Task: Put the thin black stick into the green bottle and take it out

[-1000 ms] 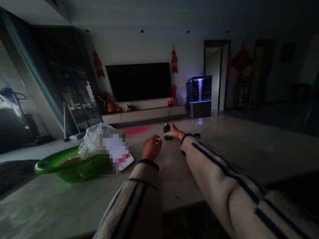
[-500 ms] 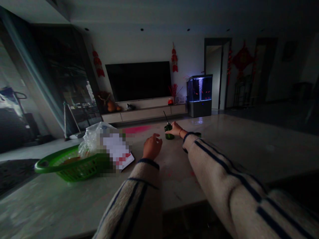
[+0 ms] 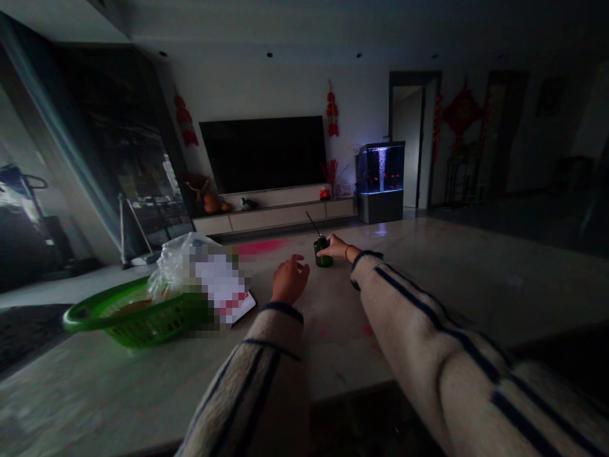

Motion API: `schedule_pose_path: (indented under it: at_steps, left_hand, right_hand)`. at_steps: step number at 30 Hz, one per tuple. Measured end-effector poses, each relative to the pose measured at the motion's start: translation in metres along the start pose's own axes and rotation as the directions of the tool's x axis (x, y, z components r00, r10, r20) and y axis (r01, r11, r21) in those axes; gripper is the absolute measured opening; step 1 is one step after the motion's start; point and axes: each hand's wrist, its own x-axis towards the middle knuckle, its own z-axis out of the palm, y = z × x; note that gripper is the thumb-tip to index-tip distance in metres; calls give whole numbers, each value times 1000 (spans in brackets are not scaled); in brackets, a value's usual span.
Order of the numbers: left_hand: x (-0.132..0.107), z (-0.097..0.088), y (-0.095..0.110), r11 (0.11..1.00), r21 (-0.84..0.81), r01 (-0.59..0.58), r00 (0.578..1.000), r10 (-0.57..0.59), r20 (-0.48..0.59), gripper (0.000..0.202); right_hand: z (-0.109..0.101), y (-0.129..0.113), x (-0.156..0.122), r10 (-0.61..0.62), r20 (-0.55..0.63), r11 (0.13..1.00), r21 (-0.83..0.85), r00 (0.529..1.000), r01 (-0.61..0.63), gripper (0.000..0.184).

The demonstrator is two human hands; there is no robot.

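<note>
My right hand (image 3: pixel 335 246) is closed round the right side of a small dark green bottle (image 3: pixel 323 257), which is upright on the table. From the bottle's neck a thin dark stick (image 3: pixel 313 223) rises and leans left. My left hand (image 3: pixel 289 280) is over the table, nearer to me and left of the bottle, apart from it. Its fingers are loosely bent and spread, with nothing visible in them. Both forearms are in pale sleeves with dark stripes.
On the stone-like table (image 3: pixel 428 273), a green plastic basket (image 3: pixel 143 327) holds a clear plastic bag (image 3: pixel 170 270). Beside it is a partly pixelated white sheet or device (image 3: pixel 242 311). Beyond are a low cabinet (image 3: pixel 276 217), a television (image 3: pixel 264 155) and a lit fish tank (image 3: pixel 380 171).
The stick in the bottle now leans further left. A small dark green thing seen beyond my right cuff before is now hidden. My left hand has stayed almost still.
</note>
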Motion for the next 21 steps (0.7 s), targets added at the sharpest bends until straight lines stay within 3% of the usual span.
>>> schedule_pose_path:
  at_steps: [5,10,14,21]
  left_hand:
    - [0,0,0,1000,-8,20,1000,-20,-4,34]
    - [-1,0,0,1000,-14,22,1000,-22,-4,36]
    - [-1,0,1,999,-20,29,1000,-29,7,35]
    - [-1,1,-1,1000,-21,18,1000,-18,5,34]
  right_hand:
    - [-8,-3,-6,17,-13,998,-59,1000,-18,72]
    - [-11,-8,-12,12,145,992,120,989,-30,69]
    - [-12,-8,-14,20,164,988,148,986,-45,72]
    - [-13,-3,-13,-5,103,995,99,995,-5,104]
